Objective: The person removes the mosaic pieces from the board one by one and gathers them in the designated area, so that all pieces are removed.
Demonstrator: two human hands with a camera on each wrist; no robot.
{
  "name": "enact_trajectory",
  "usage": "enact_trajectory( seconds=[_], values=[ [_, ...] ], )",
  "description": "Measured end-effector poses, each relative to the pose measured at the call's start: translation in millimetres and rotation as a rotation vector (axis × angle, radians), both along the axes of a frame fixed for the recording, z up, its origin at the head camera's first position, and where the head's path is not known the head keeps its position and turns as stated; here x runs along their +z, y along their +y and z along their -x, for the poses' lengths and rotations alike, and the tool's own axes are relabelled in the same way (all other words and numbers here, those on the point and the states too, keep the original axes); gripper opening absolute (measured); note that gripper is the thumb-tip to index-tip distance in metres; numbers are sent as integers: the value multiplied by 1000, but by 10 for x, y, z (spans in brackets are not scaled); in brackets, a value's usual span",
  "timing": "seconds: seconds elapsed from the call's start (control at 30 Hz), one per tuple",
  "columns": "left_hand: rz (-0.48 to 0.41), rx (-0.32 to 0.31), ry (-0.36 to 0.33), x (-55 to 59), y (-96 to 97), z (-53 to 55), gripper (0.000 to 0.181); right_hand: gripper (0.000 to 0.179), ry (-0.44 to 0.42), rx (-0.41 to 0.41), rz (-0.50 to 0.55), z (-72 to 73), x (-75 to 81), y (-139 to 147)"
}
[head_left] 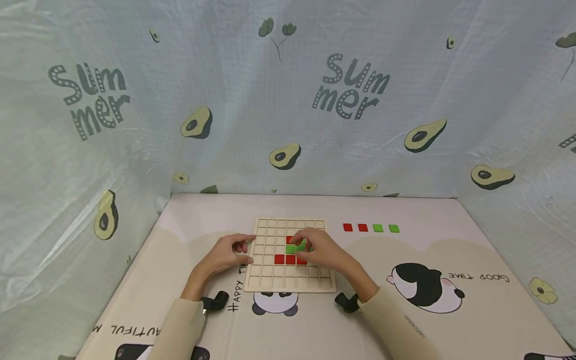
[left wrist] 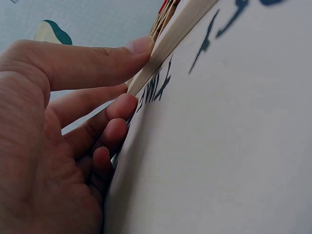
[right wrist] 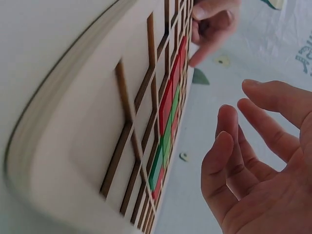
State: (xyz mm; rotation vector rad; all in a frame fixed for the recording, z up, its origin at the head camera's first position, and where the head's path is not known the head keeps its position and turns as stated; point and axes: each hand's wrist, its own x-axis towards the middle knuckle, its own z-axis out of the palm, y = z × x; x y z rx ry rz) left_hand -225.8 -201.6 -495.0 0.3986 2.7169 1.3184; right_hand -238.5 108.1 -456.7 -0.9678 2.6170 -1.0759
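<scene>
A square wooden grid board (head_left: 266, 283) lies flat on the table. At its left edge my left hand (head_left: 222, 254) touches the side with thumb and index fingertips spread apart; the other fingers are bent inward. In the left wrist view the thumb (left wrist: 105, 63) rests against the board's rim. My right hand (head_left: 321, 248) hovers over the board's right half, and its loosely bent fingers hold nothing in the right wrist view. Beneath it, red tiles (head_left: 279, 259) and green tiles (head_left: 290, 249) sit in neighbouring grid squares; this hand partly hides them.
Right of the board's far corner, two red tiles (head_left: 362, 228) and two green tiles (head_left: 378, 228) lie in a row. A printed cloth (head_left: 360, 330) covers the table. Curtains (head_left: 243, 100) with avocado prints stand behind and at both sides.
</scene>
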Motion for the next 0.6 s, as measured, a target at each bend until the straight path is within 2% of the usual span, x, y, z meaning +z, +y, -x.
enact_trajectory(
  seconds=[0.3,0.6],
  values=[
    [-1,8,-3,-1,-8,-5,65,26,-17,50,-64,28,-40,-309],
    [4,9,0,4,-8,-1,64,21,-15,65,-126,58,-64,-441]
  ],
)
